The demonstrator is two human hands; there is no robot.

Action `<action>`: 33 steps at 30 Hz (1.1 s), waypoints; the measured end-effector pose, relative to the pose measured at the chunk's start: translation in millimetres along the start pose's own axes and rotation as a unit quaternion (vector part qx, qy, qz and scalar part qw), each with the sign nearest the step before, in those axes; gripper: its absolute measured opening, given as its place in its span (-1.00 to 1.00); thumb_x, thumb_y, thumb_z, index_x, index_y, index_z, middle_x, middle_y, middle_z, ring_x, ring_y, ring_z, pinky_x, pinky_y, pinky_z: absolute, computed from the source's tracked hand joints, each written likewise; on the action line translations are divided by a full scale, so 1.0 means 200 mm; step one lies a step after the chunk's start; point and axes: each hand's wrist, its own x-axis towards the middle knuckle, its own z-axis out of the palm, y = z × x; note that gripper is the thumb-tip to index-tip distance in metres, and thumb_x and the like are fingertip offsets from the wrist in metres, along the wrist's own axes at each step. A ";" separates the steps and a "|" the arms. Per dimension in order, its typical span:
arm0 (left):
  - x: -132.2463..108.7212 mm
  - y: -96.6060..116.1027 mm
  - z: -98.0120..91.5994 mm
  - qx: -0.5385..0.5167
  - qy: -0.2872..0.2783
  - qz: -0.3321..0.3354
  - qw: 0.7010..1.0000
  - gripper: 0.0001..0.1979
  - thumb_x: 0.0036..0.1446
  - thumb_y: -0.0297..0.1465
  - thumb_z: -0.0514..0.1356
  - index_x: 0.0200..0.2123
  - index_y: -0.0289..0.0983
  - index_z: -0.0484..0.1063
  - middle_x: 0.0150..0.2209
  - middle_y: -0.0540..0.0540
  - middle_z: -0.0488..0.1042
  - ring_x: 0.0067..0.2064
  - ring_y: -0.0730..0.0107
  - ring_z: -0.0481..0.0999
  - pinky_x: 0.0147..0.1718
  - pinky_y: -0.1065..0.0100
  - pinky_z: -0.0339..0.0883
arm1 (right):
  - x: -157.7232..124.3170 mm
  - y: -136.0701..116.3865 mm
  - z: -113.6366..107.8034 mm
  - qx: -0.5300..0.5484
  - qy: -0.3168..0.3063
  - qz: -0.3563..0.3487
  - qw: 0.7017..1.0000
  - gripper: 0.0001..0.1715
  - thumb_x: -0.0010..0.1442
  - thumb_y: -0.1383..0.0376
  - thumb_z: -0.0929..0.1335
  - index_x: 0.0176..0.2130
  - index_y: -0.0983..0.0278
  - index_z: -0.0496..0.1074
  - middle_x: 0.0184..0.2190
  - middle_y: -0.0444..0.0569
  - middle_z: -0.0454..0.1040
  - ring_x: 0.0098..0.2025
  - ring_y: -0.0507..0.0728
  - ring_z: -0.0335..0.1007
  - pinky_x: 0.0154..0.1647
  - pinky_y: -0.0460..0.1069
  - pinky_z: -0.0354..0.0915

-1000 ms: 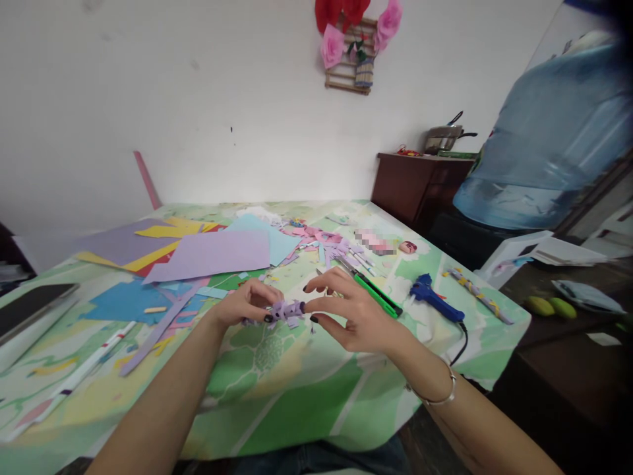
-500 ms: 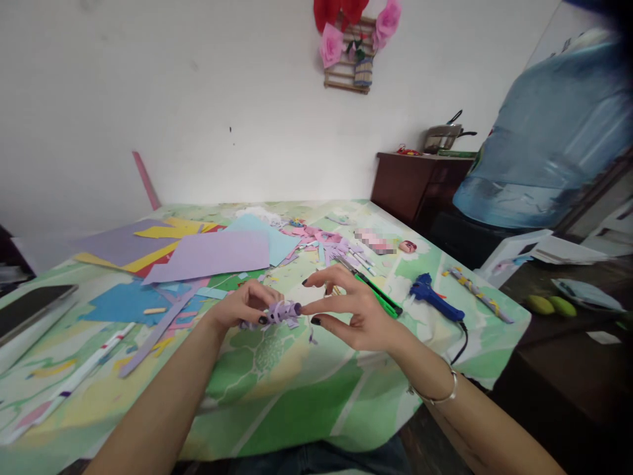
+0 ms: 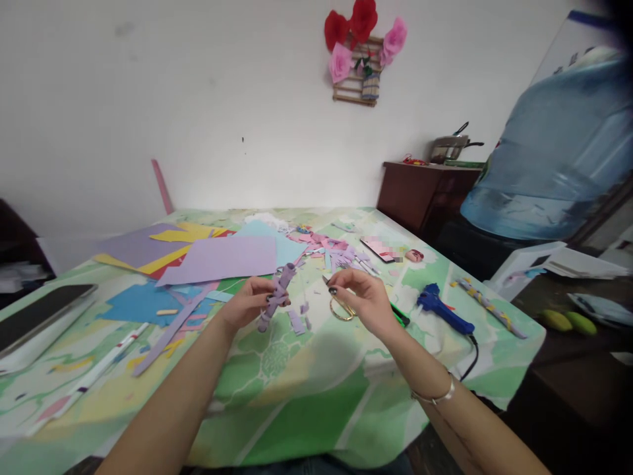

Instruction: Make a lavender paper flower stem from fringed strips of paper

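My left hand is closed around a small purple paper roll wound with a curled strip. The roll tilts, its hollow end pointing up and right. In my right hand, a little to the right and apart from the roll, are small scissors, pinched near the blades with the gold handle loops hanging below the fingers. Between the hands, small purple paper scraps lie on the tablecloth. Partly hidden behind my right hand is a green craft knife.
A blue glue gun with its cord and a decorated stick lie at the right. Lilac sheets, blue paper and a phone are at the left. A large water bottle stands beyond the right edge.
My right hand has left the roll's end and now holds the scissors. My left hand has turned the roll more upright. The purple scraps now show between my hands. The view has shifted slightly.
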 end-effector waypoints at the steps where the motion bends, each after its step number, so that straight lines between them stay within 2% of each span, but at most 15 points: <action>1: 0.00 0.00 0.01 -0.010 0.027 -0.006 1.000 -0.72 -0.23 -0.29 0.39 -0.42 -0.33 0.55 -0.42 -0.17 0.55 -0.35 0.25 0.52 -0.30 0.28 0.33 | 0.03 0.04 0.01 0.023 0.017 0.030 0.999 -0.86 0.01 0.27 0.40 -0.46 0.29 0.39 -0.45 -0.06 0.43 -0.39 0.05 0.34 -0.33 -0.03 0.26; 3: 0.01 0.00 0.02 -0.029 0.076 -0.013 0.997 -0.69 -0.25 -0.31 0.40 -0.37 -0.33 0.55 -0.40 -0.17 0.57 -0.34 0.24 0.54 -0.29 0.30 0.34 | 0.09 0.12 0.04 0.060 0.042 0.066 0.995 -0.85 -0.02 0.26 0.39 -0.47 0.30 0.37 -0.54 -0.10 0.40 -0.48 0.01 0.29 -0.42 -0.08 0.21; 5: 0.02 0.00 0.03 -0.048 0.115 -0.012 0.992 -0.69 -0.25 -0.33 0.40 -0.36 -0.33 0.55 -0.40 -0.16 0.57 -0.35 0.26 0.55 -0.28 0.31 0.35 | 0.16 0.19 0.08 0.093 0.066 0.069 0.991 -0.85 -0.04 0.27 0.38 -0.51 0.30 0.34 -0.60 -0.13 0.38 -0.52 -0.01 0.26 -0.45 -0.09 0.19; 8: 0.04 0.00 0.04 -0.073 0.157 0.005 0.985 -0.70 -0.25 -0.37 0.41 -0.37 -0.34 0.53 -0.42 -0.14 0.57 -0.38 0.29 0.55 -0.25 0.30 0.36 | 0.24 0.30 0.14 0.132 0.108 0.082 0.982 -0.87 -0.10 0.30 0.38 -0.53 0.30 0.33 -0.62 -0.14 0.38 -0.56 -0.02 0.25 -0.46 -0.09 0.19; 12: 0.05 0.00 0.05 -0.096 0.197 0.026 0.975 -0.74 -0.24 -0.42 0.40 -0.39 -0.34 0.51 -0.45 -0.13 0.56 -0.40 0.32 0.54 -0.22 0.24 0.36 | 0.26 0.38 0.19 0.135 0.124 0.137 0.973 -0.88 -0.18 0.34 0.40 -0.55 0.33 0.38 -0.63 -0.10 0.40 -0.53 0.02 0.30 -0.43 -0.07 0.22; 17: 0.06 0.00 0.04 -0.095 0.224 0.028 0.970 -0.74 -0.29 -0.43 0.41 -0.43 -0.33 0.50 -0.48 -0.08 0.55 -0.42 0.33 0.54 -0.27 0.28 0.37 | 0.21 0.39 0.19 0.110 0.139 0.155 0.972 -0.86 -0.24 0.35 0.43 -0.57 0.34 0.40 -0.59 -0.09 0.43 -0.49 0.03 0.32 -0.40 -0.06 0.22; 21: 0.06 -0.02 0.02 -0.087 0.237 0.025 0.967 -0.76 -0.30 -0.46 0.40 -0.44 -0.31 0.50 -0.49 -0.05 0.54 -0.42 0.35 0.53 -0.28 0.29 0.38 | 0.21 0.41 0.18 0.122 0.126 0.124 0.977 -0.84 -0.30 0.39 0.43 -0.64 0.31 0.33 -0.63 -0.16 0.38 -0.53 -0.01 0.25 -0.46 -0.09 0.18; 24: 0.06 -0.03 0.01 -0.082 0.239 0.028 0.967 -0.77 -0.27 -0.47 0.39 -0.43 -0.31 0.49 -0.48 -0.06 0.54 -0.39 0.34 0.54 -0.27 0.29 0.38 | 0.21 0.43 0.18 0.124 0.105 0.128 0.978 -0.86 -0.31 0.42 0.40 -0.65 0.30 0.33 -0.68 -0.19 0.34 -0.58 -0.03 0.19 -0.53 -0.11 0.14; 28: 0.06 -0.02 0.01 -0.080 0.235 0.027 0.968 -0.77 -0.26 -0.48 0.38 -0.42 -0.32 0.49 -0.43 -0.09 0.55 -0.34 0.29 0.55 -0.22 0.24 0.37 | 0.20 0.43 0.18 0.117 0.078 0.151 0.979 -0.89 -0.36 0.45 0.38 -0.69 0.31 0.34 -0.71 -0.19 0.33 -0.61 -0.04 0.17 -0.57 -0.13 0.10; 33: 0.06 -0.01 0.03 -0.073 0.225 0.017 0.971 -0.76 -0.27 -0.48 0.38 -0.41 -0.35 0.50 -0.31 -0.16 0.56 -0.27 0.22 0.55 -0.19 0.22 0.35 | 0.20 0.42 0.18 0.141 0.061 0.161 0.975 -0.95 -0.37 0.43 0.33 -0.69 0.30 0.36 -0.72 -0.19 0.33 -0.61 -0.01 0.21 -0.58 -0.11 0.14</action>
